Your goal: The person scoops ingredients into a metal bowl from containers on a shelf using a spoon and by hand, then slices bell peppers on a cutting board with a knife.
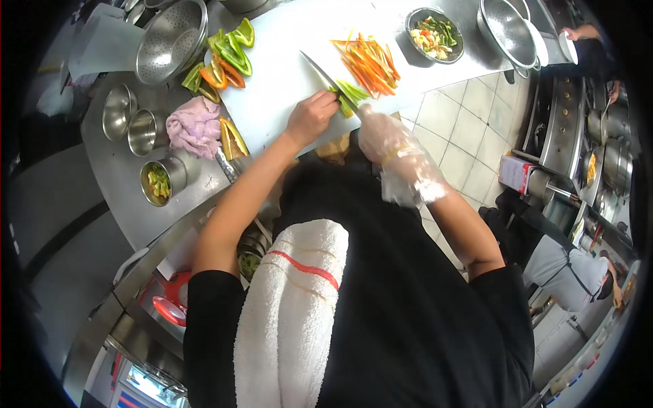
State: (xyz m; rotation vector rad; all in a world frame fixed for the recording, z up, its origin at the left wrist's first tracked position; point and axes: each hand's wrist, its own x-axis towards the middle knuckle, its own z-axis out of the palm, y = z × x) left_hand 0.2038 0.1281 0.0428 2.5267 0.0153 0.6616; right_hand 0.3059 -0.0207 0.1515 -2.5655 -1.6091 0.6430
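Observation:
My right hand (391,139), in a clear plastic glove, is closed on the handle of a knife (325,76). Its blade points up and left over a white cutting board (286,75). Green pepper (350,93) lies under and beside the blade. My left hand (314,114), bare, has its fingers bent against the green pepper, just left of the blade. A pile of orange pepper strips (369,64) lies on the board to the upper right. Larger green and orange pepper pieces (231,56) rest at the board's upper left.
Colanders (171,42) (507,30), a bowl of cut vegetables (434,35), a pink cloth (195,127) and metal containers (158,182) surround the board. A white towel (292,306) hangs on my front. A co-worker (568,272) stands at right; another person's hand (578,32) holds a white dish.

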